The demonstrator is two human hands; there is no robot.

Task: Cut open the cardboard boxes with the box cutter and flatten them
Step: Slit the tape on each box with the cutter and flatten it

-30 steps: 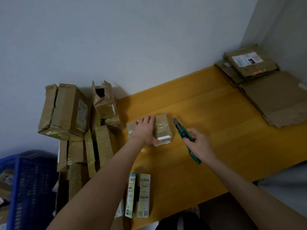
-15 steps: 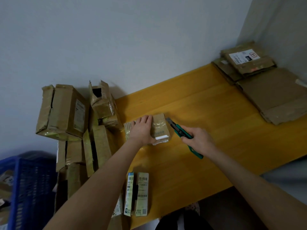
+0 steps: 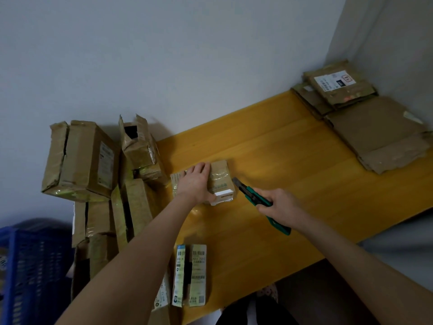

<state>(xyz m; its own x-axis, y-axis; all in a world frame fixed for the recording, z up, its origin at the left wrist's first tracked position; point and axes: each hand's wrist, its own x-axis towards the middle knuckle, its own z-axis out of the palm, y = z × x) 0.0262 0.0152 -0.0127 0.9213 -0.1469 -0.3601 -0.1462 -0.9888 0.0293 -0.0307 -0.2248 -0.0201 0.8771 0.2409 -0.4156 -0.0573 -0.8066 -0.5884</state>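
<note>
Now my left hand [image 3: 195, 184], grip wide, is pressing the box [image 3: 221, 174] on the bench [image 3: 293, 160]; my right hand [image 3: 280, 206] is gripping the cutter [image 3: 250, 194].

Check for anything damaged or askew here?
Yes. In the pile left of the table, the rear box gapes with torn, ragged flaps, and the large box beside it sits tilted with a split seam.
</note>
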